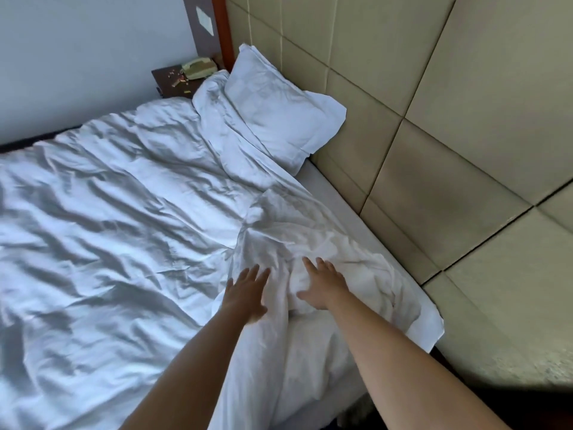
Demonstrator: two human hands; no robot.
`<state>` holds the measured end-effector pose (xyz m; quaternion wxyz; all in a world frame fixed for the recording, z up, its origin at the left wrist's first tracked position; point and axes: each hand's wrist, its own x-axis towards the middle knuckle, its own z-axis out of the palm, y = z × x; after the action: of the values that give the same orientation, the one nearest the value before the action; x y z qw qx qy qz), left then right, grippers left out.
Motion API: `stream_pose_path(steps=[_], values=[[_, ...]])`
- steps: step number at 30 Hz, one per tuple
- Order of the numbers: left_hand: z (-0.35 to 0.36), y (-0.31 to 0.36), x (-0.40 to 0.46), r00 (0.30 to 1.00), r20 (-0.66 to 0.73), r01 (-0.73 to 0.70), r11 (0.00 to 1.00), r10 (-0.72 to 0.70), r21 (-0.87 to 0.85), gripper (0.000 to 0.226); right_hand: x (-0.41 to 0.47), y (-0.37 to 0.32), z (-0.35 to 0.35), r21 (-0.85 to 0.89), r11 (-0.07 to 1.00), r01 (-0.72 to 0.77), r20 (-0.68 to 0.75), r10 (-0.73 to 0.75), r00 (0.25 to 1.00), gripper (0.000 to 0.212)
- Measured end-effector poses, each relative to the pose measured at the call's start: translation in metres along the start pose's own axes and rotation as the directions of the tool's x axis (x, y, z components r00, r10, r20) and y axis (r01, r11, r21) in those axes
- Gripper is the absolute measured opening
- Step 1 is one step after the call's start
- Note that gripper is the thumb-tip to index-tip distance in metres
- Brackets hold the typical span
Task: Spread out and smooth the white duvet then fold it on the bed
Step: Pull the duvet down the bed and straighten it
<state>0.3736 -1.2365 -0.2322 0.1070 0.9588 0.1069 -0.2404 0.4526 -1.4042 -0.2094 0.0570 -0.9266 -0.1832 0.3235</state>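
The white duvet covers most of the bed, wrinkled across its left and middle stretches, with a bunched, folded-over corner heaped near the bed's right edge. At the far left corner, beside the bed, a dark nightstand carries a pale green telephone and a few small scattered bits too small to identify. Next come two white pillows at the head of the bed, leaning against the padded beige headboard. The left hand lies flat on the duvet just left of the bunched corner, fingers straight and close together, gripping nothing. Just beside it, the right hand presses palm-down on the heaped fabric, its fingers spread and extended, also holding nothing. A strip of bare mattress sheet shows along the headboard.
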Motion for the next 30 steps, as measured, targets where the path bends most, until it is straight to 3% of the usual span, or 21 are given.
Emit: stream_pose_path(steps=[8, 15, 20, 23, 30], values=[[0.058, -0.078, -0.158, 0.997, -0.068, 0.038, 0.997, -0.042, -0.067, 0.092, -0.119, -0.096, 0.091, 0.025, 0.998, 0.05, 0.033, -0.051, 0.998, 0.086], [0.11, -0.11, -0.247, 0.993, 0.084, 0.092, 0.983, -0.079, -0.161, 0.095, -0.179, -0.137, 0.158, -0.116, 0.982, 0.151, 0.109, -0.138, 0.984, 0.088], [0.149, -0.115, -0.267, 0.974, 0.2, 0.163, 0.946, -0.109, -0.28, 0.09, -0.183, -0.145, 0.194, 0.169, 0.985, -0.017, 0.113, -0.002, 0.994, 0.093], [0.182, -0.124, -0.276, 0.958, 0.264, 0.2, 0.925, -0.115, -0.323, 0.086, -0.177, -0.149, 0.23, 0.211, 0.973, -0.097, 0.138, 0.069, 0.988, 0.091], [0.23, -0.143, -0.277, 0.962, 0.177, 0.266, 0.843, -0.206, -0.468, 0.058, -0.159, -0.156, 0.27, 0.245, 0.955, -0.167, 0.139, 0.136, 0.981, 0.05]])
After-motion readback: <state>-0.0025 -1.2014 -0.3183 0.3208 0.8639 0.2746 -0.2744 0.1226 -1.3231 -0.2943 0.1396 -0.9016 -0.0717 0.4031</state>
